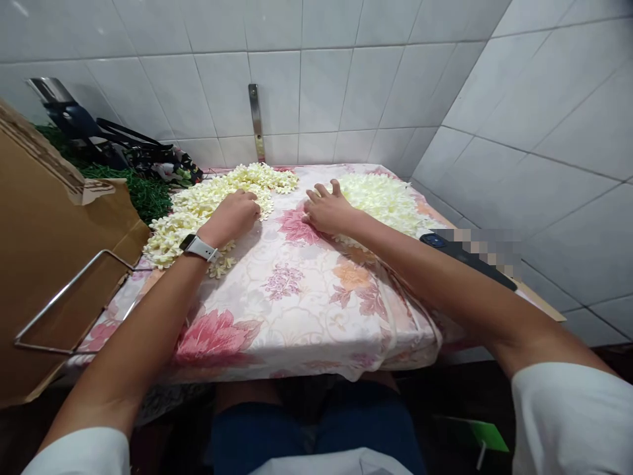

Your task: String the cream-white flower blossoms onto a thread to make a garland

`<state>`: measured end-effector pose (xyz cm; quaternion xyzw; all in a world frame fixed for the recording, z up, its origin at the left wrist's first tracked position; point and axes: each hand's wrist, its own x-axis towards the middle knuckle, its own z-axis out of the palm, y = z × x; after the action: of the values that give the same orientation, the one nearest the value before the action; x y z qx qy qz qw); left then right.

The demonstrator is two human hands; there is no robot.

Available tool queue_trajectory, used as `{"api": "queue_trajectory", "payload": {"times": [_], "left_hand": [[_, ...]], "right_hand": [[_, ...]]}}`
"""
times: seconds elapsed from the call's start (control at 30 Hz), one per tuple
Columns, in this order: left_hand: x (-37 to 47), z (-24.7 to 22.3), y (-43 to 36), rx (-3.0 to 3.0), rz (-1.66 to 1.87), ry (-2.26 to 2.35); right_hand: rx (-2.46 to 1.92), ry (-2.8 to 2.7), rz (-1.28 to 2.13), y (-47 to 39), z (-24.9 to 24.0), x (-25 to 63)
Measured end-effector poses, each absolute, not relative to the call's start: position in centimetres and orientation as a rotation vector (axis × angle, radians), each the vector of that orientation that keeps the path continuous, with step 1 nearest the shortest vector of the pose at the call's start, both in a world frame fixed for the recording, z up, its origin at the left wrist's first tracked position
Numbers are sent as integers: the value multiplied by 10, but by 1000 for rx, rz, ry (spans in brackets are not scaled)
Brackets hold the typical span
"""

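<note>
Left hand [232,219] curls its fingers at the star-shaped yellow flowers [190,200], any grip impossible to tell! Right hand [329,210] splays wide beside frilly pale petals [380,198], both heaps on the flower-printed surface [311,310].

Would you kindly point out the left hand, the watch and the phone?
Left hand [231,219]: head view, back of the hand.
Watch [200,249]: head view, pale strap.
Phone [465,259]: head view, dark body.

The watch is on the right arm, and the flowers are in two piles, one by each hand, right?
Not quite: the head view shows the watch on the left arm. The flowers are in two piles, one by the left hand, one by the right hand.
</note>
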<state>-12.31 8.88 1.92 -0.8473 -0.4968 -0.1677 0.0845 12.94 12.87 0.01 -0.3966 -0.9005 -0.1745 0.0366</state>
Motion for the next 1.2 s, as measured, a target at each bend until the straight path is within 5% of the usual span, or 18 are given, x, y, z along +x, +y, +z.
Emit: {"api": "queue_trajectory", "payload": {"times": [0.4,0.63,0.83,1.1,1.2], "left_hand": [[-113,24,85,-2421,-413,-1473],[-51,12,48,-2870,-1773,-1761],[-49,6,29,-3021,-1212,-1994],[-20,9,20,-2756,-2348,-2123],[-13,-8,15,-2593,-2515,-2263]], "right_hand": [[-637,-2321,-401,90,10,197],[-581,-2084,39,77,-7,183],[-439,-2293,-18,66,-13,175],[-790,-2058,636,47,-8,167],[-833,-2005,886,44,-9,168]]}}
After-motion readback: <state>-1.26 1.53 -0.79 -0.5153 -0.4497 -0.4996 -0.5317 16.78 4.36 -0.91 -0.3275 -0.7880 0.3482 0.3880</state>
